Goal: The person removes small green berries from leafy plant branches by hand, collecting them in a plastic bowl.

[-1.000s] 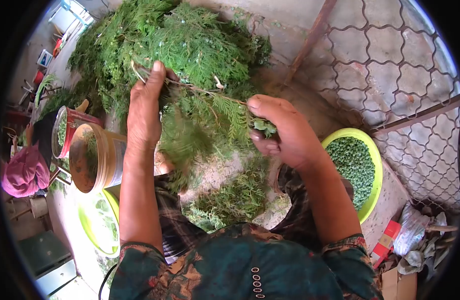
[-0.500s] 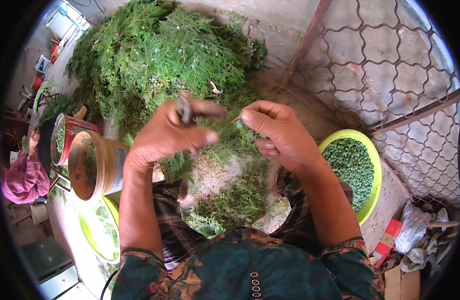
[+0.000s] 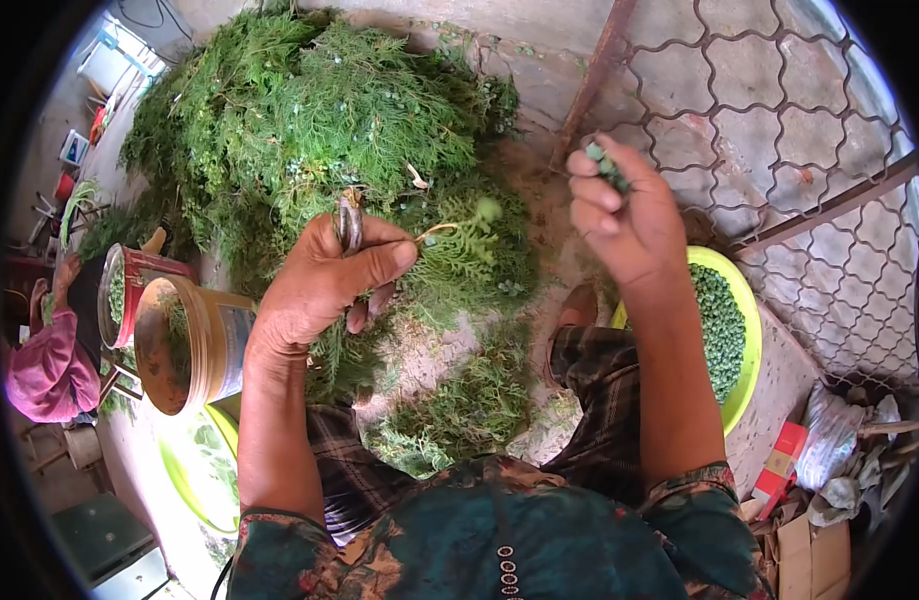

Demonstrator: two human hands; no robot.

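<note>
My left hand [image 3: 335, 275] pinches the thin brown stem of a green conifer sprig [image 3: 465, 245] between thumb and forefinger. A grey metal tool [image 3: 351, 225], whose kind I cannot make out, is also tucked in those fingers. Raised at the right, my right hand [image 3: 630, 215] curls round a few small blue-green cones [image 3: 608, 168]. Below that forearm stands a yellow-green basin [image 3: 748, 345] filled with more green cones [image 3: 718, 325]. Beyond my hands a large heap of conifer branches [image 3: 310, 110] lies against the wall.
Loose clippings [image 3: 460, 400] cover the floor between my legs. At the left stand a tan bucket [image 3: 215, 345], a red bucket [image 3: 155, 265] and another green basin [image 3: 195, 480]. A person in a pink sleeve [image 3: 55, 370] sits further left. A metal lattice [image 3: 740, 90] leans at the right.
My right hand has moved up and right, away from my left hand, with cones in its fingers. The sprig is now pinched in my left hand, whose thumb and forefinger have closed.
</note>
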